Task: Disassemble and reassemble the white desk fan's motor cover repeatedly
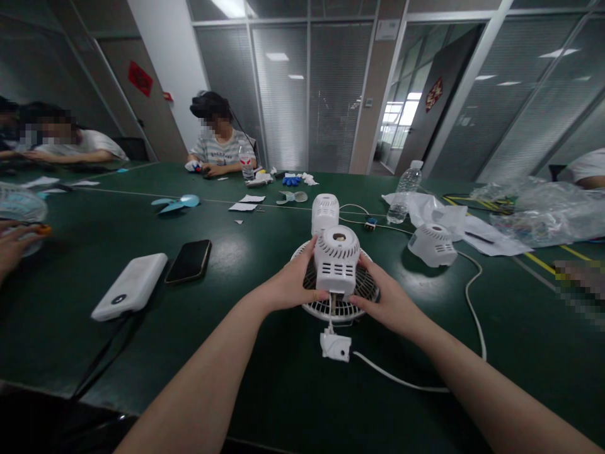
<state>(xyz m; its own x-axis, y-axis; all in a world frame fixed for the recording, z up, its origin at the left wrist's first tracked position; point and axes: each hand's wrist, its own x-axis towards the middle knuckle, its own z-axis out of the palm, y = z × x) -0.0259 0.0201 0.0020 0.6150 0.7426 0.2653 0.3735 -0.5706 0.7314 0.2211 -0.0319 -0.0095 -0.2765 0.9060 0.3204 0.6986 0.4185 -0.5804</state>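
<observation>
A white plastic fan motor housing [336, 255] with vent slots sits over a round fan grille [363, 287] that lies flat on the table. My left hand [295, 277] grips the housing's left side, thumb at its lower edge. From the right, my right hand [385, 296] grips it too, fingers partly hidden behind it. Directly behind is another white vented fan part [325, 211]. A small white plastic piece [335, 347] with a wire lies in front of the grille, and a white cable [401, 380] runs off to the right.
Left of my arms lie a white power bank [130, 287] and a black phone [189, 261]. Blue fan blades [176, 203] lie farther back. Another vented cover [432, 244], a water bottle [406, 189] and plastic bags [553, 205] are on the right. Other people sit around the table.
</observation>
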